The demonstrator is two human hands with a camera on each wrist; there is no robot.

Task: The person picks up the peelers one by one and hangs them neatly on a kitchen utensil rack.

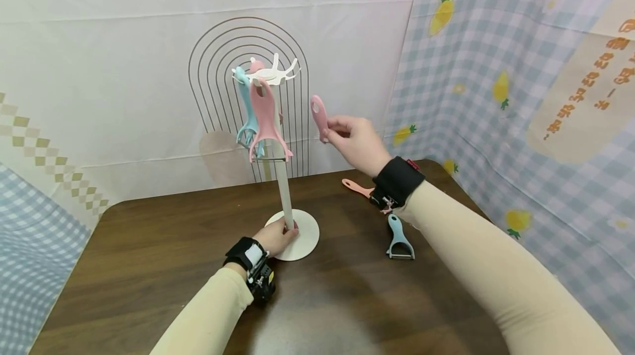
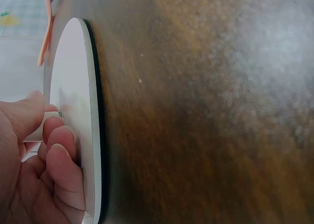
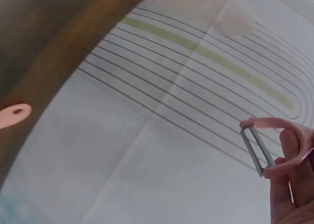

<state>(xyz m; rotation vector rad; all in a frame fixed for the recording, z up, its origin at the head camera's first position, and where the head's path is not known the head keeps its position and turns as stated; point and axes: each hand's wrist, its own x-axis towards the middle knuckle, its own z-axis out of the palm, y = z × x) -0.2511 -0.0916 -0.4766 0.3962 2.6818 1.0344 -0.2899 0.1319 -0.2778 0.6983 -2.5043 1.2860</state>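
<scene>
A white stand [image 1: 282,178] with a round base [image 1: 308,234] and a hooked top [image 1: 270,75] rises from the table. My left hand [image 1: 275,237] grips its pole low down, just above the base; the left wrist view shows the fingers [image 2: 64,170] curled there. My right hand [image 1: 358,143] pinches a pink peeler [image 1: 319,112] in the air to the right of the stand, handle end up. Its metal blade [image 3: 258,150] shows in the right wrist view. Another pink peeler [image 1: 264,109] and a blue peeler [image 1: 248,102] hang from the hooks, with a further pink handle [image 1: 256,65] behind.
On the table [image 1: 149,256], right of the stand, lie a blue peeler [image 1: 396,228] and an orange-pink peeler [image 1: 355,186], the latter partly hidden by my right wrist. A white patterned cloth [image 1: 124,96] hangs behind and a checked cloth [image 1: 476,96] on the right.
</scene>
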